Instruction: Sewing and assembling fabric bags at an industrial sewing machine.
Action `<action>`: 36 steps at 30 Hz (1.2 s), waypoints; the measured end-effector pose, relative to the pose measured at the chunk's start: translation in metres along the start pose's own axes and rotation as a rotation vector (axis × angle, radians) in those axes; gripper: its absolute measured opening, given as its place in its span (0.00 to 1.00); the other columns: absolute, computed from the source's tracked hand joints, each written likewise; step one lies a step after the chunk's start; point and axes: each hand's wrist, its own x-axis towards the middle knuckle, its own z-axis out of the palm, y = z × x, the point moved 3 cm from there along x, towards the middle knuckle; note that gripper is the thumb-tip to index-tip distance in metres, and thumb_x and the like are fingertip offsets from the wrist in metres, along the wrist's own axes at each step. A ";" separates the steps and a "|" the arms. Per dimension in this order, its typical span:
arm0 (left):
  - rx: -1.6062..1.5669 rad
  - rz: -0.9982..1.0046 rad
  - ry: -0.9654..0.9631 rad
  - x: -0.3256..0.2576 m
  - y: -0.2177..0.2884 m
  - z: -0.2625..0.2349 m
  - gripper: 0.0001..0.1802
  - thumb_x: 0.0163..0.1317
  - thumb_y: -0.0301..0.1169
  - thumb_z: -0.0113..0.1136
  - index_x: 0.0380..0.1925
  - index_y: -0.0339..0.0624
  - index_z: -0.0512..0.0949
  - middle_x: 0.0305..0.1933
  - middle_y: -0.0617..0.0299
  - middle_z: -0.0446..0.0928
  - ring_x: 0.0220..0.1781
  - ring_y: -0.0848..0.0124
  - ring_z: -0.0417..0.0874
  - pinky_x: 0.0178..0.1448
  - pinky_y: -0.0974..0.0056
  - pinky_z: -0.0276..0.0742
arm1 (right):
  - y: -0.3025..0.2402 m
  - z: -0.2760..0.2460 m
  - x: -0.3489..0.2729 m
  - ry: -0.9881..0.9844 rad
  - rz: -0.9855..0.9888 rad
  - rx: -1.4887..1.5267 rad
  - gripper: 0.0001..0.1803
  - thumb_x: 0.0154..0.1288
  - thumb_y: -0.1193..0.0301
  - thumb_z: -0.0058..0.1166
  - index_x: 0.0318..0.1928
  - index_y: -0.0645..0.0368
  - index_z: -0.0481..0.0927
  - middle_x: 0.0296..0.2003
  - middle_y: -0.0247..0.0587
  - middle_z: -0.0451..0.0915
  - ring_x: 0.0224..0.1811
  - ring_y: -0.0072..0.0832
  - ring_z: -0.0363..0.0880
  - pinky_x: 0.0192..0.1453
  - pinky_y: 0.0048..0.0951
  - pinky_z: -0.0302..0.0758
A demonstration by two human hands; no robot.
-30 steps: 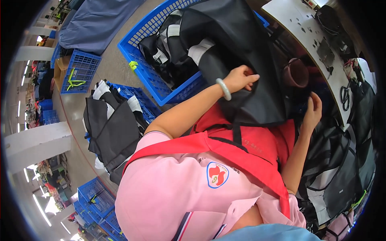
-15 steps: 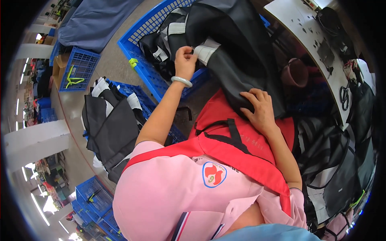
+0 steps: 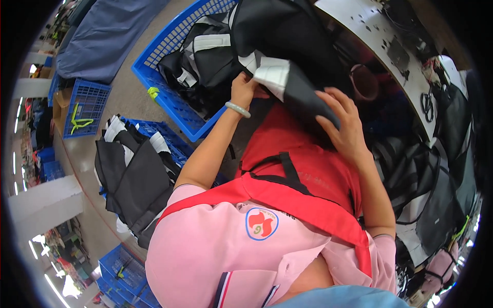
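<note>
A black fabric piece with a white panel [image 3: 287, 77] lies over my lap, above the red apron [image 3: 303, 164]. My left hand [image 3: 244, 90], with a pale bangle on the wrist, grips the fabric at the edge of its white panel. My right hand [image 3: 344, 123] presses flat on the black fabric's lower right part, fingers spread. The piece reaches back toward a blue plastic crate [image 3: 164, 92] full of similar black and white pieces.
A second blue crate [image 3: 174, 149] on my left has black and white fabric pieces [image 3: 133, 179] draped over it. A white worktable [image 3: 375, 36] stands at the upper right, with more dark fabric [image 3: 436, 195] hanging beside it. Farther blue crates [image 3: 84, 108] stand on the floor.
My left hand went from my lap out to the crate and came back a little, gripping the fabric by its white panel. My right hand shifted left onto the black fabric over my lap.
</note>
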 end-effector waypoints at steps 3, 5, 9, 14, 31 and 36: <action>-0.051 -0.008 -0.057 -0.028 0.022 0.030 0.11 0.65 0.24 0.54 0.46 0.32 0.72 0.32 0.51 0.80 0.24 0.62 0.84 0.24 0.63 0.84 | -0.029 0.019 0.027 0.021 -0.289 -0.122 0.22 0.61 0.68 0.59 0.57 0.50 0.77 0.61 0.41 0.71 0.62 0.41 0.70 0.63 0.40 0.66; -0.075 -0.008 -0.098 -0.038 0.027 0.053 0.09 0.64 0.24 0.56 0.42 0.34 0.71 0.28 0.54 0.78 0.23 0.65 0.83 0.24 0.64 0.84 | 0.010 0.056 0.043 -0.010 -0.264 -0.348 0.19 0.65 0.65 0.54 0.56 0.54 0.78 0.60 0.42 0.74 0.60 0.43 0.71 0.63 0.41 0.68; -0.051 -0.034 -0.198 -0.033 0.004 0.069 0.06 0.64 0.23 0.55 0.39 0.35 0.70 0.28 0.53 0.77 0.24 0.64 0.83 0.28 0.61 0.86 | 0.096 0.099 0.057 -0.334 -0.030 0.183 0.19 0.68 0.66 0.52 0.55 0.61 0.77 0.56 0.49 0.76 0.58 0.46 0.74 0.61 0.39 0.69; 0.016 -0.096 -0.201 -0.031 -0.006 0.054 0.06 0.66 0.22 0.54 0.40 0.34 0.69 0.30 0.52 0.78 0.26 0.64 0.84 0.32 0.60 0.87 | 0.064 0.090 0.025 -0.219 -0.038 0.097 0.27 0.64 0.54 0.56 0.58 0.58 0.76 0.58 0.48 0.75 0.61 0.45 0.71 0.65 0.40 0.65; 1.769 1.333 -0.592 0.027 0.198 0.222 0.16 0.61 0.41 0.56 0.41 0.46 0.85 0.52 0.57 0.80 0.63 0.58 0.73 0.72 0.51 0.54 | -0.032 -0.092 -0.018 -0.361 0.353 0.292 0.19 0.70 0.59 0.49 0.44 0.65 0.78 0.27 0.59 0.76 0.30 0.53 0.74 0.37 0.40 0.71; 1.442 0.728 -0.960 0.011 0.247 0.284 0.28 0.66 0.52 0.55 0.43 0.34 0.82 0.36 0.55 0.84 0.41 0.68 0.85 0.47 0.67 0.77 | -0.094 -0.248 -0.088 0.025 0.387 -0.015 0.16 0.57 0.62 0.59 0.37 0.63 0.81 0.26 0.42 0.79 0.29 0.27 0.76 0.35 0.31 0.68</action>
